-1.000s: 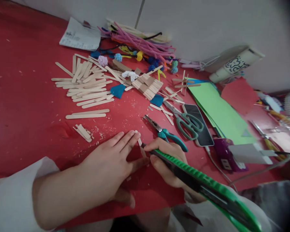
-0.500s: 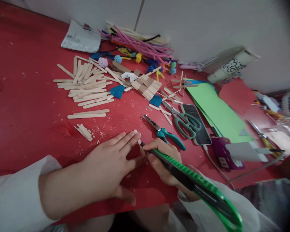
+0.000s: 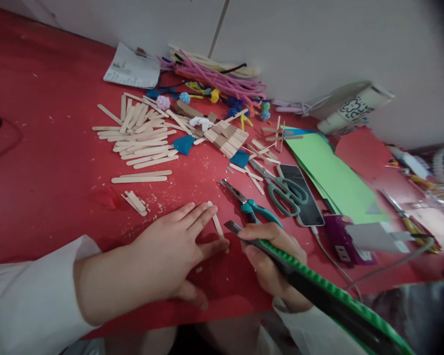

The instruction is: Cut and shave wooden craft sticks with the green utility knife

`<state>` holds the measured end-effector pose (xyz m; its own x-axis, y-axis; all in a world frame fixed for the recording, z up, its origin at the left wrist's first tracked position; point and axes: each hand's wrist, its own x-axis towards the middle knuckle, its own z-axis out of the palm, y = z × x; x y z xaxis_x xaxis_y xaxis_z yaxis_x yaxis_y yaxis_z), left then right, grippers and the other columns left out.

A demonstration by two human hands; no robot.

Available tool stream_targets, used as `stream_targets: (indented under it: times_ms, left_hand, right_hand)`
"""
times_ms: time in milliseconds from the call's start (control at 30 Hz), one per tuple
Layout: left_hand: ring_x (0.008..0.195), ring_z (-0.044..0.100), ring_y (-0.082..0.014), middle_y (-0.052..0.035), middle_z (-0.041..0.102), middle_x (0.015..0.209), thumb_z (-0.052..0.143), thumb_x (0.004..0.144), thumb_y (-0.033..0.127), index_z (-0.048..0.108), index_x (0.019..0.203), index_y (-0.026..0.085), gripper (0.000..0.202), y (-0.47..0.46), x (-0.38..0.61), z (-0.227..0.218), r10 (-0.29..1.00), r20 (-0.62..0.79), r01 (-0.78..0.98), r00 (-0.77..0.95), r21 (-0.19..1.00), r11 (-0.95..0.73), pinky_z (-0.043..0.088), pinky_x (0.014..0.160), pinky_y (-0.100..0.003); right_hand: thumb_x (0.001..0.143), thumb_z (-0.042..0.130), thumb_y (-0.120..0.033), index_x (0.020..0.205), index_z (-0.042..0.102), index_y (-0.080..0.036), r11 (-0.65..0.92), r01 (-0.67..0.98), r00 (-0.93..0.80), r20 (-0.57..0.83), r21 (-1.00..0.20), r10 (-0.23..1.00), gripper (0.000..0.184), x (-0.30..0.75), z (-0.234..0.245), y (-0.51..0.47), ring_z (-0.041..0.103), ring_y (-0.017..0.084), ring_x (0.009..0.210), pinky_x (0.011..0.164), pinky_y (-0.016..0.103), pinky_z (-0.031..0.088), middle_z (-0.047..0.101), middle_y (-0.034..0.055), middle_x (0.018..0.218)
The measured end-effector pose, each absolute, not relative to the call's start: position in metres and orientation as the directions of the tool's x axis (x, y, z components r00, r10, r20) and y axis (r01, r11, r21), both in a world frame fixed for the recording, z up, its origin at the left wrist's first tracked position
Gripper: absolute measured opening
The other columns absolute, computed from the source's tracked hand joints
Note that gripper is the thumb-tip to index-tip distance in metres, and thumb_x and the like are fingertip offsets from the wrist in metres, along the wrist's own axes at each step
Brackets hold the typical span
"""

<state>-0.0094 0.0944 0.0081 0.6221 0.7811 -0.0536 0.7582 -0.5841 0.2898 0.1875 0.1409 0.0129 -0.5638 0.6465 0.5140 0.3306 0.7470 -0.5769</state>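
The red tabletop carries the work, and I judge that pressing firmly down against it serves this cut best. The green-and-black utility knife runs from the near side of the pliers back toward me; short, light strokes should suit it, angled so the edge never points at my fingers. My right grip, just nearer me than the pliers, is wrapped round that knife, thumb and forefinger pinching close behind its blade. My left grip, left of the pliers and nearer me, lies palm down with fingers spread; even pressure at both ends should stop the wood twisting. The wooden stick lies to the near left of the pliers, at my left grip: one end by my outstretched fingertips, the other at my forefinger, its middle bare between them. From my right grip it lies to the left, just beside the blade but seemingly apart from it. Smallest, wood shavings are scattered left of the pliers.
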Motion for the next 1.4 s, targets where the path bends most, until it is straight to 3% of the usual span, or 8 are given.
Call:
stream_targets:
  times_ms: [100, 300, 967, 1400]
  left_hand:
    - [0.134, 0.028, -0.0383, -0.0217, 0.028, 0.146, 0.059, 0.058, 0.075, 0.047, 0.133, 0.026, 0.09, 0.095, -0.01, 0.007, 0.775, -0.047, 0.752, 0.631, 0.284, -0.595, 0.032, 0.103, -0.05]
    - [0.135, 0.025, -0.0377, -0.0219, 0.026, 0.146, 0.061, 0.058, 0.073, 0.046, 0.133, 0.025, 0.091, 0.095, -0.01, 0.009, 0.768, -0.075, 0.752, 0.636, 0.284, -0.595, 0.029, 0.105, -0.05]
    - [0.136, 0.025, -0.0349, -0.0164, 0.028, 0.148, 0.061, 0.059, 0.072, 0.049, 0.13, 0.025, 0.086, 0.096, -0.009, 0.007, 0.773, -0.06, 0.744, 0.632, 0.324, -0.584, 0.025, 0.107, -0.049]
    - [0.134, 0.028, -0.0376, -0.0205, 0.032, 0.144, 0.055, 0.06, 0.076, 0.049, 0.132, 0.024, 0.089, 0.093, -0.008, 0.003, 0.782, 0.01, 0.744, 0.623, 0.3, -0.596, 0.028, 0.106, -0.049]
  right_hand:
    - [0.074, 0.046, -0.01, 0.081, 0.055, -0.022, 0.647, 0.459, -0.537, 0.39, -0.609, 0.748, 0.016, 0.188, 0.016, 0.141, 0.054, 0.011, 0.046, 0.045, 0.023, 0.043, 0.059, -0.0037, 0.059]
    - [0.074, 0.044, -0.013, 0.079, 0.053, -0.022, 0.65, 0.428, -0.618, 0.322, -0.628, 0.717, 0.013, 0.181, 0.019, 0.148, 0.057, 0.011, 0.051, 0.048, 0.023, 0.044, 0.061, -0.0033, 0.063]
    - [0.072, 0.043, -0.013, 0.075, 0.054, -0.022, 0.627, 0.437, -0.621, 0.287, -0.645, 0.729, 0.014, 0.179, 0.019, 0.147, 0.053, 0.01, 0.045, 0.043, 0.022, 0.04, 0.059, -0.0045, 0.057]
    - [0.072, 0.041, -0.01, 0.073, 0.048, -0.021, 0.621, 0.408, -0.683, 0.228, -0.67, 0.694, 0.013, 0.172, 0.019, 0.15, 0.046, 0.008, 0.042, 0.043, 0.02, 0.036, 0.052, -0.0055, 0.054]
